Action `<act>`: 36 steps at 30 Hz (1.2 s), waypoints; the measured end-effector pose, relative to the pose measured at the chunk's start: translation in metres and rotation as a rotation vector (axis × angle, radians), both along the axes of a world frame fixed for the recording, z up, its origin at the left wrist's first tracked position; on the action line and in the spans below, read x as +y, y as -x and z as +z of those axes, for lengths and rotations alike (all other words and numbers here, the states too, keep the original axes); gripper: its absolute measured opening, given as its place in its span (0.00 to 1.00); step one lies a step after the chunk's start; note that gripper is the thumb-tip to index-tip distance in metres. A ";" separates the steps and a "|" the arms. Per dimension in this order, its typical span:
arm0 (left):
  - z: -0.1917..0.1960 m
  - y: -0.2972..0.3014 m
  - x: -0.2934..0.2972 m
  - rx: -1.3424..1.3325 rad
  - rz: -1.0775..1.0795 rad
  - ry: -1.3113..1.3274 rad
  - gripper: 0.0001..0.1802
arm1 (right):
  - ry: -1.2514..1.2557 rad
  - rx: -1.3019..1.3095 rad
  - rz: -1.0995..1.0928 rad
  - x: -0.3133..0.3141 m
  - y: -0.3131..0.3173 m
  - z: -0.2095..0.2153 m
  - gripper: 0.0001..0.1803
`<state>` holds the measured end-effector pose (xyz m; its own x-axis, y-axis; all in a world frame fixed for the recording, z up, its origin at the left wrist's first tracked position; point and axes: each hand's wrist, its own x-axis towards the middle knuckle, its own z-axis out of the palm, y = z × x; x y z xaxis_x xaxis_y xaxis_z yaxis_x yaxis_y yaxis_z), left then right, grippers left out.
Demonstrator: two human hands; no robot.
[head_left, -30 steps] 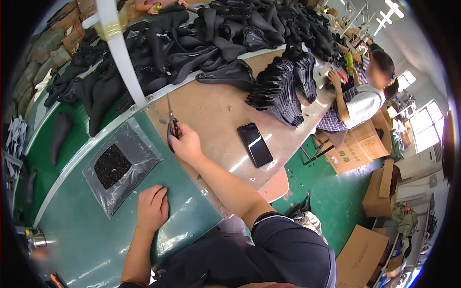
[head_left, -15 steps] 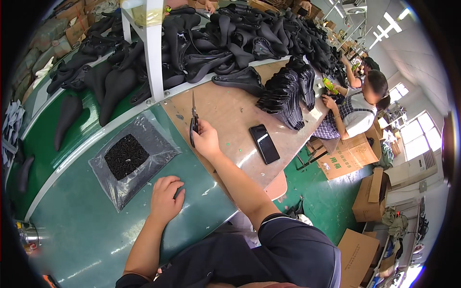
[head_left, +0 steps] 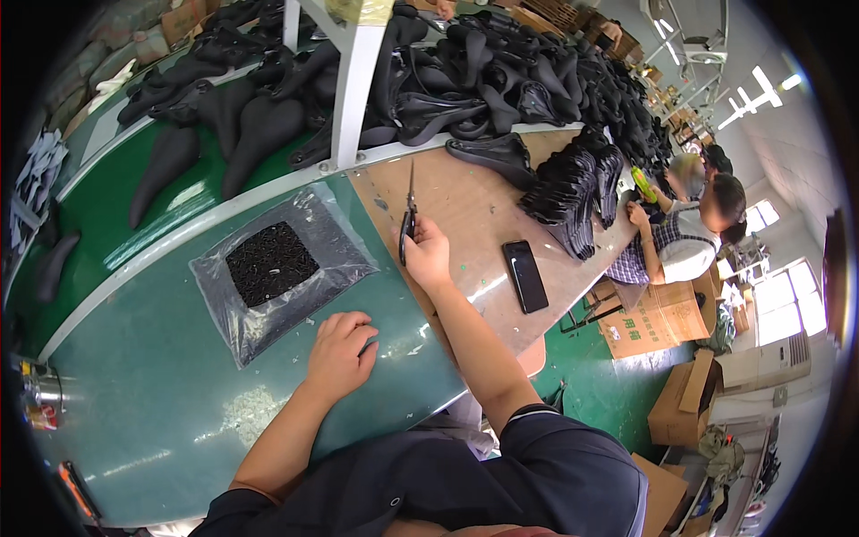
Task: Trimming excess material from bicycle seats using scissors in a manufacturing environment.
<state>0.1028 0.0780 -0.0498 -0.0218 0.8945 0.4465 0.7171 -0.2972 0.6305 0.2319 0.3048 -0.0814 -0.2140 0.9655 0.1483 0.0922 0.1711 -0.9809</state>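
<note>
Head view: right hand (head_left: 424,253) closed round scissors (head_left: 410,215), blades together, tips pointing away from the body, over the brown board (head_left: 479,219) near its left edge. Left hand (head_left: 342,356) palm-down on green tabletop (head_left: 161,367), fingers loosely bent, nothing seen in grip, near bag (head_left: 340,240) of black bits (head_left: 271,265). Phone (head_left: 525,276) lies right of scissors.

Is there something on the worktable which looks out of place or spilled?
Tiny pale scraps lie loose on the glossy green tabletop beside the clear plastic bag, like stray litter. A black rectangular smartphone seems slightly out of place near stacked black parts.
</note>
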 end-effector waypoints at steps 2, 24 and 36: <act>0.000 0.000 0.001 -0.004 -0.015 0.001 0.10 | 0.012 0.003 -0.006 -0.001 0.000 0.001 0.15; -0.001 0.002 -0.002 0.001 -0.010 0.007 0.12 | 0.016 0.010 0.024 -0.001 0.001 0.008 0.16; -0.001 0.002 0.000 0.004 -0.024 0.024 0.11 | -0.030 -0.010 -0.008 0.000 0.000 0.008 0.15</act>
